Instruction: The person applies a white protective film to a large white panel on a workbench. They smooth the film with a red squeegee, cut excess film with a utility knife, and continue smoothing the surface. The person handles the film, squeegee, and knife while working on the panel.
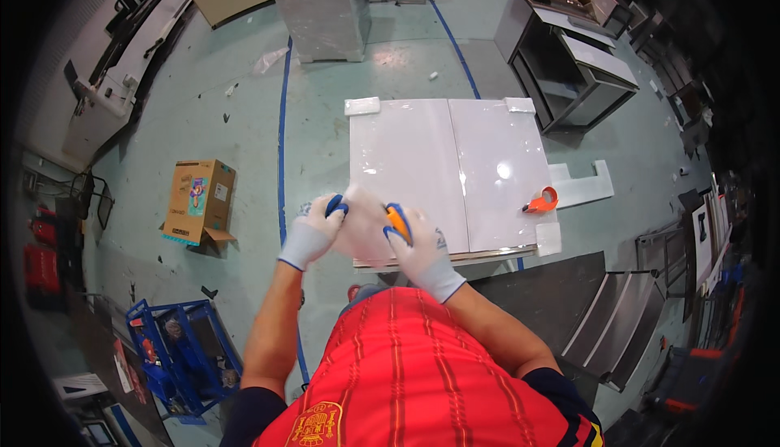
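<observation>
Both my hands wear white gloves with blue fingertips. My left hand (313, 234) pinches the edge of a thin whitish piece of foam sheet (361, 224), which is partly blurred. In my right hand (422, 256) is an orange-handled tool (399, 221), perhaps a utility knife; its blade cannot be made out. The tool is at the right side of the foam. Just beyond my hands lies a flat white panel package (406, 146), wrapped in clear film and split by a middle seam. White foam blocks (362, 106) cover corners of it.
An orange tape dispenser (542, 201) rests at the package's right edge, near an L-shaped white foam piece (585, 185). A cardboard box (195, 202) and a blue tool carrier (183, 358) stand to the left. Ahead is a film-wrapped cabinet (323, 17); a dark metal frame (561, 65) stands far right.
</observation>
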A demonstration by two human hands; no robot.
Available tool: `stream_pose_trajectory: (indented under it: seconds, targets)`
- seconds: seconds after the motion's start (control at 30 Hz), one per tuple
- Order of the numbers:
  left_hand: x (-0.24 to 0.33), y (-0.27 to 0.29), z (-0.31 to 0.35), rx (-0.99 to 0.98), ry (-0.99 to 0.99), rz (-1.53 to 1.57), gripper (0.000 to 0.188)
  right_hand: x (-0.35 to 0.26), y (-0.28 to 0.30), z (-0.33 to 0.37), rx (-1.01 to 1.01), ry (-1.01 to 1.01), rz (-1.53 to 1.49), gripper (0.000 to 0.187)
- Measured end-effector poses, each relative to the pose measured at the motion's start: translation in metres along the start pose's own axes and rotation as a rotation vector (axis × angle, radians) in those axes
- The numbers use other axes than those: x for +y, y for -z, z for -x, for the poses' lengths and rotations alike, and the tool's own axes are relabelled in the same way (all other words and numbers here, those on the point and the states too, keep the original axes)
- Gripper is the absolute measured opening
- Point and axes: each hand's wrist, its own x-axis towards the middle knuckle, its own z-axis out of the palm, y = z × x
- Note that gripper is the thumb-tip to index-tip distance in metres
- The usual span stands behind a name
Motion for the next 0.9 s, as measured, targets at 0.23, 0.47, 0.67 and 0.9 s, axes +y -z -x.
stream_pose_trajectory:
  seconds: [0.23,0.47,0.67,0.9]
  targets:
    - [0.05,0.032,-0.013,-0.321,-0.488,-0.453,0.03,-0.009,0.039,-0.032,-0.345,-0.215,-0.396,0.034]
    - [0.039,-0.062,0.072,-0.004,0.016,0.534,0.032,0.008,0.019,-0.019,0.294,-0.413,-0.757,0.035]
    - [0.023,-0.116,0.027,-0.061,0.444,1.817,0.074,-0.008,0.007,-0.006,0.13,-0.37,-0.715,0.037]
    - [0.02,-0.052,-0.032,0.239,0.164,1.584,0.07,-0.037,0.042,0.011,-0.173,-0.125,-0.496,0.039]
